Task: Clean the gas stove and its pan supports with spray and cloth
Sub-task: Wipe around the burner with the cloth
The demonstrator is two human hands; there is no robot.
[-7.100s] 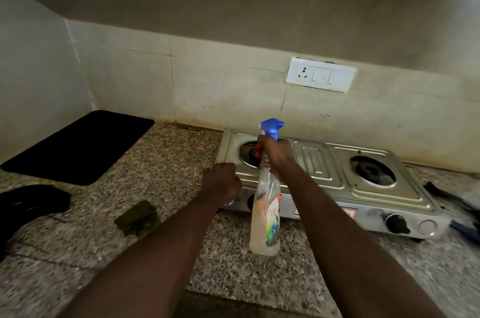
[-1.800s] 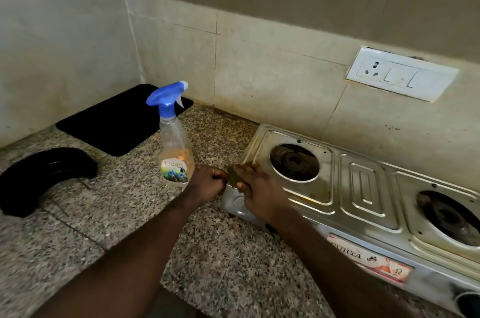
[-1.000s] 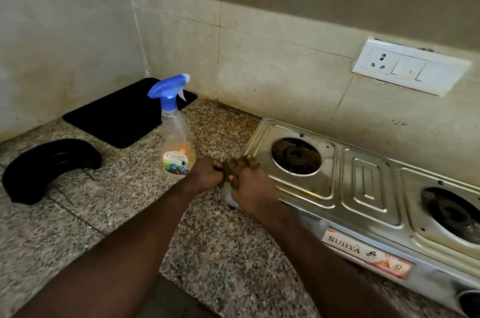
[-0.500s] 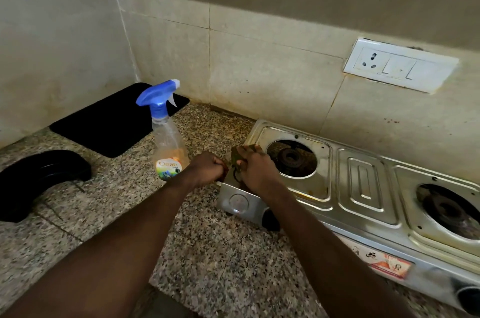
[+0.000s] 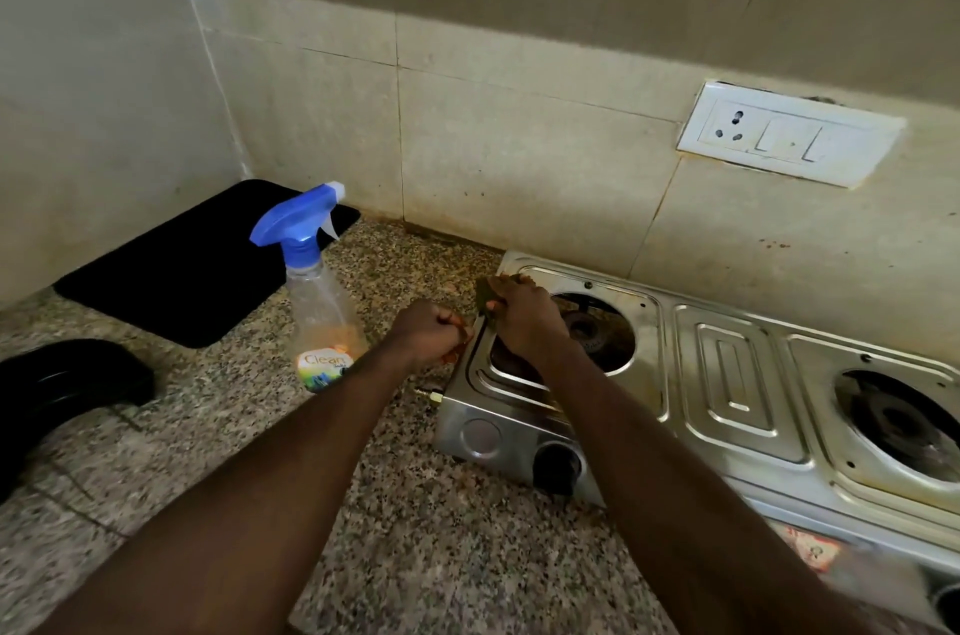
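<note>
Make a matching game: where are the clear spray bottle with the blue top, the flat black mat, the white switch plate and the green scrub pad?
1 clear spray bottle
2 flat black mat
3 white switch plate
4 green scrub pad

A on the wall
B in the right hand, on the steel stove
C in the corner
D upright on the granite counter

Pairs: 1-D, 2-C, 3-A, 4-B

black mat (image 5: 182, 265), white wall socket (image 5: 789, 135), speckled granite counter (image 5: 441, 556)

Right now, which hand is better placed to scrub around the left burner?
The right hand: it grips the green pad on the stove beside the left burner. The left hand is curled at the stove's left edge, with no pad.
</note>
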